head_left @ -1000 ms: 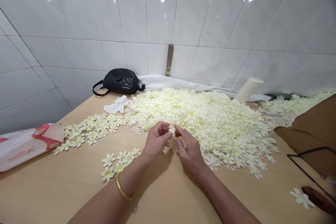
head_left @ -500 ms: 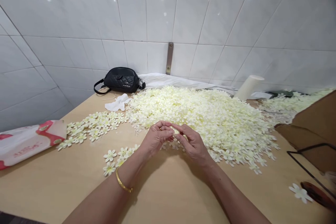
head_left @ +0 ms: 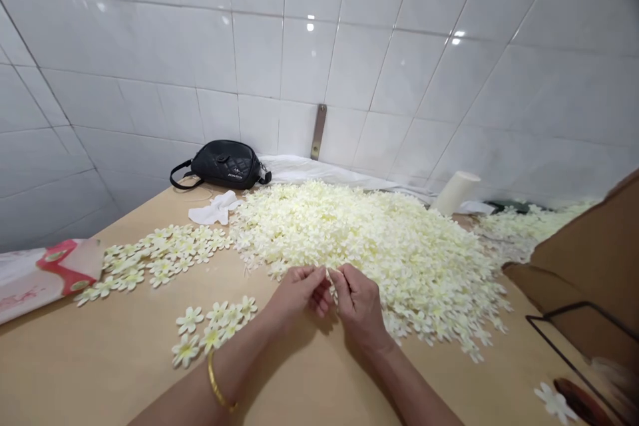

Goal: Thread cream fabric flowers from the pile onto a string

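Observation:
My left hand (head_left: 302, 293) and my right hand (head_left: 358, 303) meet at the fingertips over the near edge of a big heap of pale yellow-white artificial flowers (head_left: 344, 226). Thumbs and forefingers of both are pinched together around a small pale artificial flower, mostly hidden by the fingers. The other fingers of each hand are curled. A gold bangle (head_left: 217, 383) circles my left wrist. Beside my left forearm lies a small group of flowers with yellow centres (head_left: 212, 336), spread flat on the wooden table (head_left: 309, 386).
More flowers (head_left: 164, 253) lie at the left by a red-and-white plastic bag (head_left: 60, 276). At the back are a black bag (head_left: 224, 165), a crumpled white tissue (head_left: 214, 210) and a leaning white cone (head_left: 454, 193). A cardboard box (head_left: 589, 266) stands at the right, near a single flower (head_left: 554, 403).
My view has tilted up and shifted right. My hands have turned, with the fingertips pressed closer together, and the pale flower between them shows less than before.

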Demonstrator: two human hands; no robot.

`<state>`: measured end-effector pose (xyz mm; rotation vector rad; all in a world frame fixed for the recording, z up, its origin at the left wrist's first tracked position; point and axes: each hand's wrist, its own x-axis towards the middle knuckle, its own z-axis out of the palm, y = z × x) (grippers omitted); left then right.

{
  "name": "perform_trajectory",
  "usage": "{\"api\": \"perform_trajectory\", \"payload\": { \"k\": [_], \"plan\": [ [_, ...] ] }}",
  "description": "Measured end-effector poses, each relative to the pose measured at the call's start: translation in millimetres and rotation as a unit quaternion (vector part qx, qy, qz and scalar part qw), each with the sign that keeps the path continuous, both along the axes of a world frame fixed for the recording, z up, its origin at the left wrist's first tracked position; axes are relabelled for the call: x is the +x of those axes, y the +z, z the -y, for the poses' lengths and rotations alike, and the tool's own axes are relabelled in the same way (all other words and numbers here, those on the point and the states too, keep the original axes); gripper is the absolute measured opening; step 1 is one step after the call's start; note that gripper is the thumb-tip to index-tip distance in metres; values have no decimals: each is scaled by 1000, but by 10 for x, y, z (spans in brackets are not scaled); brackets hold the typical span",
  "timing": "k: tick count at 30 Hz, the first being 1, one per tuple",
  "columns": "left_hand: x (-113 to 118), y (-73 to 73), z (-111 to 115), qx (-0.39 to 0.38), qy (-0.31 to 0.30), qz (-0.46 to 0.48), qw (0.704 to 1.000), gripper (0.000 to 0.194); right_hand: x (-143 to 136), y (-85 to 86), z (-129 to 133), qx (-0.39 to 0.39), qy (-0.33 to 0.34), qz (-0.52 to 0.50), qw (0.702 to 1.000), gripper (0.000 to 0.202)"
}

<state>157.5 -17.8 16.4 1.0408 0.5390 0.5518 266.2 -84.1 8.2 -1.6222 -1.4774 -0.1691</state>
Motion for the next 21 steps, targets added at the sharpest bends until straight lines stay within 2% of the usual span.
{"api": "perform_trajectory", "payload": {
  "k": [4,9,12,15,21],
  "plan": [
    [56,-66,51,-57,-46,38,997,41,40,-37,-30,49,-7,-7,999,18],
    [39,-101,17,-128,-10,90,988,30,5,-84,-55,50,80,-29,995,29],
    [2,-115,-36,-108,-8,92,990,26,-18,-83,-34,23,110,-95,989,30],
    [-26,-124,-75,-80,-18,85,993,27,-23,-54,12,0,106,-129,986,29],
    [-20,-143,-84,-35,11,60,998,32,-47,102,95,-45,46,-19,998,12]
  ]
}}
